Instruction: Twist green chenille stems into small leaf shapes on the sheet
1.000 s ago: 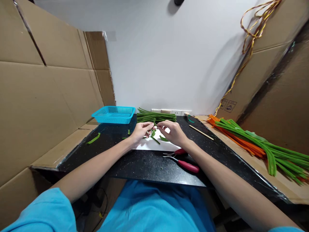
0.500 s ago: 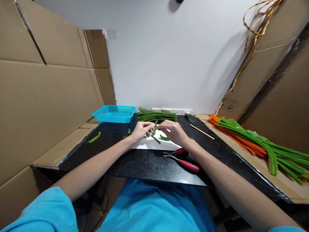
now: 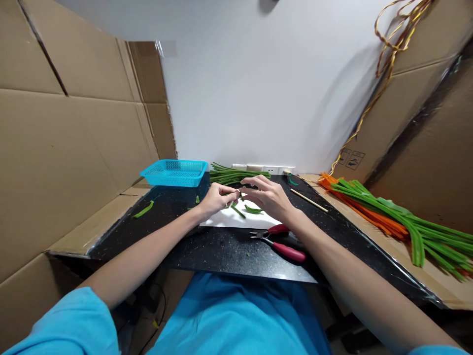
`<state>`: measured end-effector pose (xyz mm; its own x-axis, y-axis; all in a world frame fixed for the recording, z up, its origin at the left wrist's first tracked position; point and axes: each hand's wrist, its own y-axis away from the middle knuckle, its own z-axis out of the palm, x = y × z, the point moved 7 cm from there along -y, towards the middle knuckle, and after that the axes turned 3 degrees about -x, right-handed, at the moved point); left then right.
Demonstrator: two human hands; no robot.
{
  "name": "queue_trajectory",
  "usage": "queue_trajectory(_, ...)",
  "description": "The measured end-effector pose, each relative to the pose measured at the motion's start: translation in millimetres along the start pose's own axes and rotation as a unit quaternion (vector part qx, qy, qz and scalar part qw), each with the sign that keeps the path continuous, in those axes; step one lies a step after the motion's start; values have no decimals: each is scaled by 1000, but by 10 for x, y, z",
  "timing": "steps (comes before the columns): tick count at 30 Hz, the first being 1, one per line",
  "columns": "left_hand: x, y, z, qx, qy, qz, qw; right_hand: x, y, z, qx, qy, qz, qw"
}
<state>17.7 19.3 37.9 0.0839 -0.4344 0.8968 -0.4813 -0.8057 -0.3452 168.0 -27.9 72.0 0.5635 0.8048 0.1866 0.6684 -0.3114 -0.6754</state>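
My left hand (image 3: 216, 198) and my right hand (image 3: 266, 195) meet above a white sheet (image 3: 236, 220) on the black table (image 3: 221, 249). Their fingertips pinch a small green pipe-cleaner piece (image 3: 239, 195) between them. My right hand's other fingers are spread upward. Short bent green pieces (image 3: 252, 211) lie on the sheet just under the hands. A bundle of straight green stems (image 3: 236, 175) lies behind the hands by the wall.
Red-handled cutters (image 3: 281, 246) lie near the table's front, right of centre. A blue basket (image 3: 173, 172) stands at the back left. A wooden stick (image 3: 308, 200) and a heap of green and orange pipe cleaners (image 3: 388, 217) lie right. Cardboard walls both sides.
Both hands lifted slightly off the sheet and drew together at the fingertips. My right hand's fingers opened out and rose. The view tilted a little.
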Motion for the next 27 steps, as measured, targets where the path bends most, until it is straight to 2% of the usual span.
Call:
queue_trajectory(3, 3, 9, 20, 7, 0, 3, 1000, 19, -5, 45, -6, -30, 11, 999)
queue_trajectory(10, -11, 14, 6, 32, 13, 6, 999, 110, 8, 147, 51, -139, 85, 985)
queue_trajectory(13, 12, 16, -10, 41, -2, 21, 999, 152, 9, 162, 81, -204, 162, 962)
queue_trajectory(16, 53, 27, -33, 49, -38, 46, 997, 166, -9, 187, 72, -286, 233, 927)
queue_trajectory(18, 88, 40, -44, 48, -77, 67, 994, 188, -11, 239, 47, -353, 280, 891)
queue_trajectory(20, 139, 61, -46, 46, -130, 96, 986, 234, 18, 344, 20, -441, 337, 832)
queue_trajectory(24, 251, 125, -41, 60, -229, 153, 960, 273, 119, 626, -32, -626, 422, 655)
queue_trajectory(25, 270, 138, -35, 59, -242, 162, 955, 263, 137, 677, -47, -654, 431, 620)
queue_trajectory(26, 282, 146, -30, 57, -248, 169, 952, 252, 148, 710, -61, -670, 435, 599)
queue_trajectory(27, 285, 149, -26, 50, -247, 172, 952, 246, 153, 723, -70, -675, 435, 593)
